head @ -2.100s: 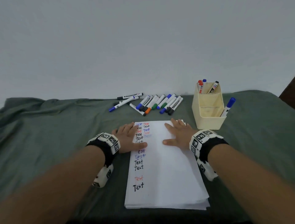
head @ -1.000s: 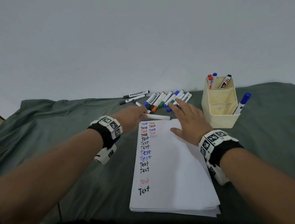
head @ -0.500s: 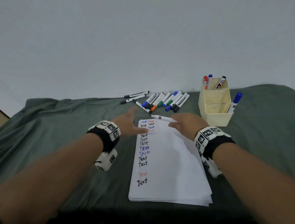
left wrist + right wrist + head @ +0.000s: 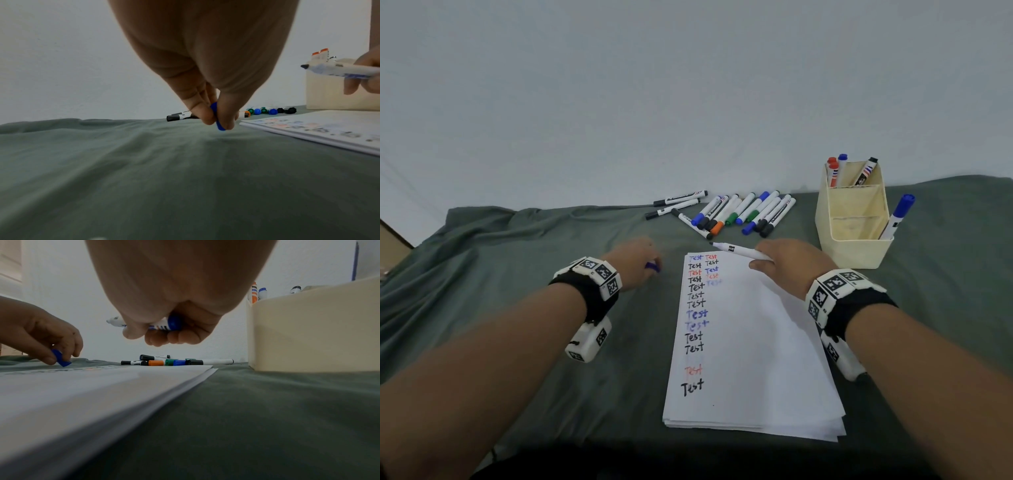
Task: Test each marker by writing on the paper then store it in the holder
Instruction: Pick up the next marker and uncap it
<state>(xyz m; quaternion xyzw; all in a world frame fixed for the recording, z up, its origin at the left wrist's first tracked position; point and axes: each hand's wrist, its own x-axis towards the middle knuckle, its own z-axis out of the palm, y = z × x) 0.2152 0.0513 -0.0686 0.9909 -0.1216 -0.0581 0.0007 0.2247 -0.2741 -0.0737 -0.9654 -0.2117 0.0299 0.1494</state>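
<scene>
Holding the uncapped marker (image 4: pixel 741 251) in curled fingers, the right hand (image 4: pixel 789 263) hangs over the top edge of the paper (image 4: pixel 753 342), just right of the frame's centre, with the dark nib pointing left and clear of the sheet. The left hand (image 4: pixel 635 263), left of centre, pinches the blue cap (image 4: pixel 653 266) between thumb and fingertips, low over the green cloth (image 4: pixel 517 274) beside the paper; whether the cap touches the cloth I cannot tell.

To do this step well, the grip probably needs to shift first: the marker lies almost level across the fingers, so it should be turned nib-down into a writing hold. The next word belongs in the short second column near the top of the sheet, under the faint blue entry, where there is bare paper. Steadying the loose stack with the left hand would keep the top sheet from sliding, and the cap should stay within reach for closing.

The marker has a white barrel with dark print near the nib and a blue end plug, plain in the right wrist view. Capped markers (image 4: pixel 736 212) lie in a row above the paper, and the cream holder (image 4: pixel 854 246) at right already has several standing in it.
</scene>
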